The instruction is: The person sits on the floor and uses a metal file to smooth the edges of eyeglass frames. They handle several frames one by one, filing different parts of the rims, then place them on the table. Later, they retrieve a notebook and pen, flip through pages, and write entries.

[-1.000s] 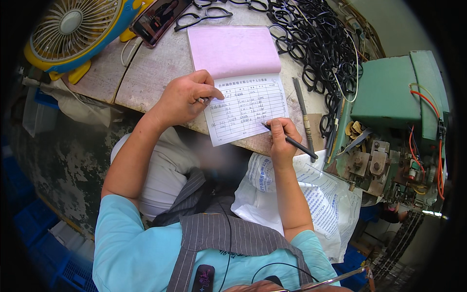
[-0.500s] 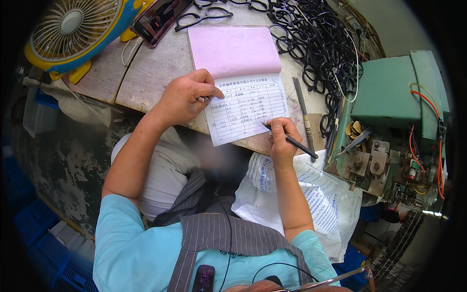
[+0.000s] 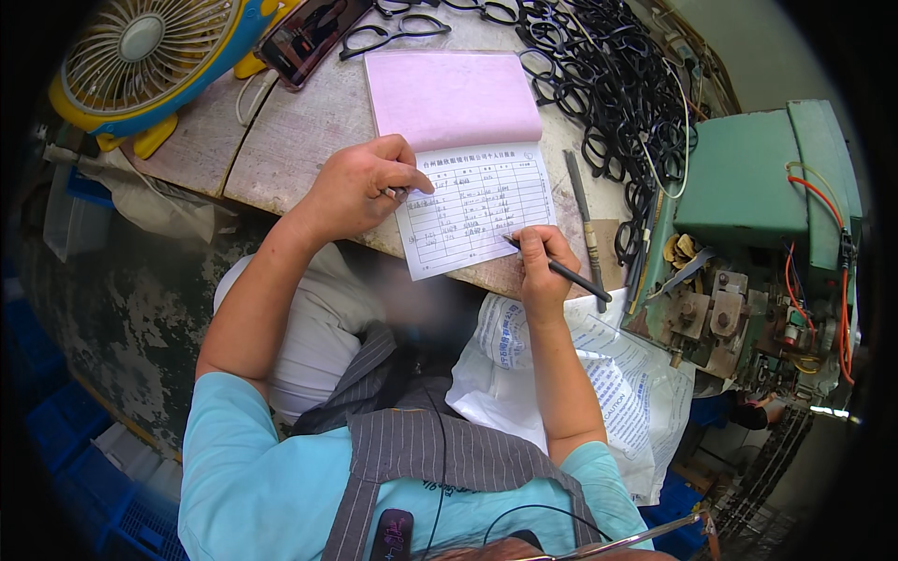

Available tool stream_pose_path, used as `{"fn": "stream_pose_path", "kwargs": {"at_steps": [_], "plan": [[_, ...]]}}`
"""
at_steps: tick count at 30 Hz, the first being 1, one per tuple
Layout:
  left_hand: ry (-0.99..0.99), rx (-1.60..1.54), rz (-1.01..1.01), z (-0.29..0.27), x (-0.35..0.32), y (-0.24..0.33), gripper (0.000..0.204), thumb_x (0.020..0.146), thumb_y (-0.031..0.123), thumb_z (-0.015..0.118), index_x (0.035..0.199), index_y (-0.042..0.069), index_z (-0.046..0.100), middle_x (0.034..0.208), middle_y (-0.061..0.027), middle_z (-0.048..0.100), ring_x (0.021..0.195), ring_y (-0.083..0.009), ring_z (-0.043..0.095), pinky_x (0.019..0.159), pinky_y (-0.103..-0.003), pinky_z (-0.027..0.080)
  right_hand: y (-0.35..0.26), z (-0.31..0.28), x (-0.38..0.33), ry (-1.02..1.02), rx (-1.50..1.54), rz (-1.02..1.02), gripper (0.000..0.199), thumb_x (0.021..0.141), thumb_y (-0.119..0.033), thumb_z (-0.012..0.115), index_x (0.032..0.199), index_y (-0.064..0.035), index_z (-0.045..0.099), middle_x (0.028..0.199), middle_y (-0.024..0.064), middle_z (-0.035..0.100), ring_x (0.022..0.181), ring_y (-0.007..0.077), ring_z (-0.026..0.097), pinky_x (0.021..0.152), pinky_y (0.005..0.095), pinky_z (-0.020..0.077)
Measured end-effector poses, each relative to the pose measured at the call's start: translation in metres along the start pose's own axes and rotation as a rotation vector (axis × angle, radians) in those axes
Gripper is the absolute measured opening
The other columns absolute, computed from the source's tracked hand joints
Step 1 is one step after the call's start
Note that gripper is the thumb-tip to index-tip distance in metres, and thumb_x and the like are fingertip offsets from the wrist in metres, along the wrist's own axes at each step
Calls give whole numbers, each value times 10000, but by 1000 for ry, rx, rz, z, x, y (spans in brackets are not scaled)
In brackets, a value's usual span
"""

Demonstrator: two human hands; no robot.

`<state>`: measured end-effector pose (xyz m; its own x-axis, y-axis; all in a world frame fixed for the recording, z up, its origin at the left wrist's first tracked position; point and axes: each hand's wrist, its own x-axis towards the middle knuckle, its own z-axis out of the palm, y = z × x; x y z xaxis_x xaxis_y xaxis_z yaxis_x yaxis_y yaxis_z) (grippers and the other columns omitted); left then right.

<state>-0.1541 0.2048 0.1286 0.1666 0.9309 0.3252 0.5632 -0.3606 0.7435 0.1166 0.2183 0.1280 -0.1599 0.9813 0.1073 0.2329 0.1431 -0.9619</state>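
A form pad [image 3: 444, 245] lies at the table's front edge, its pink cover [image 3: 456, 98] folded up and away from me. Rows of handwriting fill part of its printed grid. My right hand [image 3: 544, 257] grips a black pen [image 3: 582, 281], whose tip is at the lower right part of the sheet. My left hand [image 3: 367, 182] rests at the sheet's upper left, index finger on the paper. Its other fingers are curled round a small greyish thing [image 3: 397, 194], mostly hidden, that I cannot make out.
Black spectacle frames [image 3: 622, 89] are heaped at the back right, beside a green machine [image 3: 744, 173]. A file-like tool [image 3: 582, 210] lies right of the pad. A yellow-blue fan [image 3: 140, 56] and a phone [image 3: 313, 37] stand back left. A white plastic sack [image 3: 599, 374] hangs below the table edge.
The view has shifted very slightly. Both hands, the pen and the pad stay in practically the same places.
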Motion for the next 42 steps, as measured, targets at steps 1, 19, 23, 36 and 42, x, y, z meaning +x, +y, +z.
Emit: {"fn": "stream_pose_path", "kwargs": {"at_steps": [1, 19, 23, 36, 42], "plan": [[5, 8, 10, 0, 0, 0, 280, 704, -41, 676, 902, 146, 741, 862, -28, 603, 771, -199, 625, 685, -315, 519, -1, 0, 1, 0, 7, 6, 160, 903, -138, 644, 847, 12, 651, 748, 15, 649, 663, 62, 515, 620, 214, 413], [-7, 112, 71, 1, 0, 1, 339, 636, -88, 655, 868, 143, 742, 824, -27, 583, 745, -199, 615, 647, -314, 514, -14, 0, 14, -64, 47, 136, 174, 923, -186, 634, 848, -30, 651, 760, -7, 619, 580, 27, 418, 526, 184, 332], [-5, 124, 65, 1, 0, 2, 351, 624, -88, 648, 870, 144, 741, 825, -29, 583, 744, -204, 615, 643, -317, 513, -32, 11, 17, -88, -3, 28, 158, 884, -152, 675, 857, 4, 665, 699, -11, 620, 637, 32, 491, 573, 201, 383], [4, 114, 62, 1, 0, 1, 350, 633, -80, 643, 884, 145, 736, 823, -28, 575, 744, -206, 607, 651, -328, 511, -22, 71, 43, -160, -72, -120, 187, 857, -136, 703, 732, -14, 636, 579, 29, 614, 512, 52, 516, 467, 230, 392], [18, 101, 61, 2, -1, 0, 340, 637, -78, 644, 878, 145, 731, 819, -28, 575, 742, -212, 607, 645, -330, 507, -19, 70, 42, -129, -84, -111, 204, 852, -126, 703, 703, -22, 610, 553, 22, 583, 484, 60, 486, 450, 241, 374]]}}
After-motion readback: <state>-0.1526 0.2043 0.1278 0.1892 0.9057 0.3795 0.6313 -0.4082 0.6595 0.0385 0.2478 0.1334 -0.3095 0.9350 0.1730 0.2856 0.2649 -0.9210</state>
